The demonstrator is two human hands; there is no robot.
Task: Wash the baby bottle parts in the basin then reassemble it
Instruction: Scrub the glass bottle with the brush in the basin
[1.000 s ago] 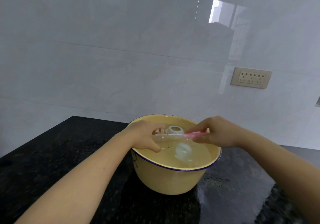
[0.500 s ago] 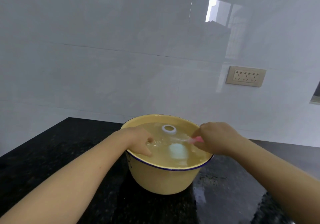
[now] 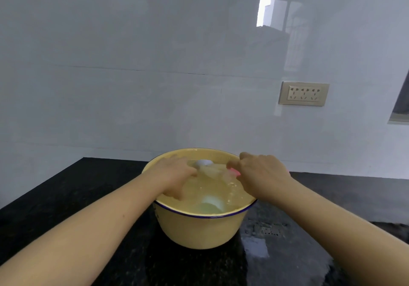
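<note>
From the head camera, you are looking down at a yellow basin (image 3: 199,230) of water sitting on the black bench (image 3: 66,197). Your left hand (image 3: 174,175) is curled around the clear bottle (image 3: 212,171), holding it low at the water. A second ago you were holding it up above the water, so now you are dunking it.

Your right hand (image 3: 263,175) is closed around the pink brush handle (image 3: 234,171). Only a little pink bit is peeking out by your fingers now. Before, much more of the handle was showing, so I think you are pushing the brush deeper into the bottle. The bottle is blurry here, so I cannot see the brush head.

The white ring (image 3: 202,163) is floating at the far side of the basin, just behind your left hand. A round white part (image 3: 211,204) is sitting under the water near the front wall. It looks closer to you than it did before.

The water is splashing a bit by your right hand. So you are scrubbing the bottle now. The other two parts are waiting in the water, and putting it all back together is not yet started.
</note>
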